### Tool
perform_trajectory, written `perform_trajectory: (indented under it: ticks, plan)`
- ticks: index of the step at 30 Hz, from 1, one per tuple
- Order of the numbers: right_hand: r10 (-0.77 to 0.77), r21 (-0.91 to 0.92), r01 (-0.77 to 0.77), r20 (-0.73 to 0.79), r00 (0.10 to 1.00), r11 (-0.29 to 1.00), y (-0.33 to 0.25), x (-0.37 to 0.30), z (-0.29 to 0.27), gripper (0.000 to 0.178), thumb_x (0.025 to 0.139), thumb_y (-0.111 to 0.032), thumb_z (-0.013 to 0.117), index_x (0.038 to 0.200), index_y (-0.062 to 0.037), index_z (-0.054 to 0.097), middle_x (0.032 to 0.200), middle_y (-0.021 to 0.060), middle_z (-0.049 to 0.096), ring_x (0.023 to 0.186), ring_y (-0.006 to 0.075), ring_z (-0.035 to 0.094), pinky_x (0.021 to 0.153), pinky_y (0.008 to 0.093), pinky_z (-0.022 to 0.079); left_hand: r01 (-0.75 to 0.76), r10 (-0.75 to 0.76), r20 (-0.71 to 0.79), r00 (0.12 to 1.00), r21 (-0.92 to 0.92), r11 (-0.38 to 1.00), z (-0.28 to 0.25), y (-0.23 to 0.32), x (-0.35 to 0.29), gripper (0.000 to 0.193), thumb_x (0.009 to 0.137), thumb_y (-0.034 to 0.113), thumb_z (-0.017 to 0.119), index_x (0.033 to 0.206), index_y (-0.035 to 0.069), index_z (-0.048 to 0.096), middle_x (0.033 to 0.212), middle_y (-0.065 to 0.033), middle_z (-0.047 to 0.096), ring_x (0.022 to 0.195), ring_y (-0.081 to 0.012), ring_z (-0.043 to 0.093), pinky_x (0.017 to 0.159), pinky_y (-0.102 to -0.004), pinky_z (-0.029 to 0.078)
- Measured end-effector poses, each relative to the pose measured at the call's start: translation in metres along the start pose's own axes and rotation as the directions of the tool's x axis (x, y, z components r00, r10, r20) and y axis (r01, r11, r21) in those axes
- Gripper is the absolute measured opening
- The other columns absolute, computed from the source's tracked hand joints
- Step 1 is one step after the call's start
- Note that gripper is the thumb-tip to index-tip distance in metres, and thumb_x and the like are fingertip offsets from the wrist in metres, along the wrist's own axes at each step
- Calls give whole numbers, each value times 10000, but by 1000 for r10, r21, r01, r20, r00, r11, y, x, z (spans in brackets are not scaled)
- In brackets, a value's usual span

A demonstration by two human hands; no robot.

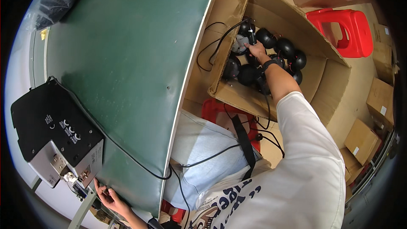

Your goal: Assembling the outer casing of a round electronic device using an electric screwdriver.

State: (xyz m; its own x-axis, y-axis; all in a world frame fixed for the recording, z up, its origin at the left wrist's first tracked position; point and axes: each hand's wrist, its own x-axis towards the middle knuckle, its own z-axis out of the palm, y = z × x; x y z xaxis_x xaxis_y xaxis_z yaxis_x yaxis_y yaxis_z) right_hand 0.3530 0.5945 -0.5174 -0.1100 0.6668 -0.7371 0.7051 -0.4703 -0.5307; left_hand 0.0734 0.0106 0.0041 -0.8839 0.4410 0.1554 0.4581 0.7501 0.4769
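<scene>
My right hand (257,51) reaches down into a large cardboard box (316,65), its fingers closed round a slim dark tool (252,38) that seems to have a black cord at its far end. Several black dome-shaped parts (266,38) lie round it, and a grey round piece (240,44) sits just left of the fingers. Far off at the lower left, my left hand (111,200) is open, thumb and forefinger apart. Its fingertip is at the lower corner of a black box-shaped device (68,123) with silver metal parts, at the table's left end.
A green-topped table (135,59) stretches along the left, with a black cable (123,150) running across it. Red plastic stools (358,34) stand beyond the open box and beneath my legs. More cardboard cartons (362,142) line the right side. Loose cables (271,133) hang near my lap.
</scene>
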Motion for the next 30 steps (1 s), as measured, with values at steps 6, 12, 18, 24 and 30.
perform_trajectory:
  ticks: [6,12,18,24,30]
  plan:
    - [-1,74,12,-150,989,997,-20,-21,-31,467,801,-242,746,1140,43,598,761,116,674,623,194,669,569,323,552,68,-69,1,998,-114,991,1,6,-2,301,935,261,680,1049,27,529,1517,-212,438,1231,-243,514,1039,-343,379]
    - [19,338,-180,429,903,924,-74,-92,-131,97,815,-52,661,848,-8,581,685,60,575,547,166,573,503,296,538,37,-14,89,996,-271,962,0,6,3,201,909,97,661,1067,4,578,1536,-223,410,1347,-289,461,1114,-389,340]
    - [-141,610,-427,667,732,667,-133,-213,-146,144,878,-56,599,974,41,556,696,71,564,582,176,592,570,290,558,95,-44,133,990,-400,911,-16,-2,4,206,859,-19,666,1064,-21,646,1489,-217,473,1388,-314,439,1150,-406,308]
    - [-482,896,-302,431,763,325,-178,-371,-117,233,859,-62,577,1073,26,556,766,59,534,736,178,580,700,281,528,50,-53,8,999,-510,858,-4,-15,1,149,848,1,717,996,-2,693,1241,-159,668,1280,-275,546,1101,-382,376]
    - [-721,825,-463,532,443,324,-237,-524,-70,270,842,-135,582,1094,-42,595,714,6,511,753,132,554,1068,466,408,111,-127,24,992,-661,742,-9,-16,-4,129,855,74,743,973,25,724,995,-27,730,917,-88,611,831,-237,439]
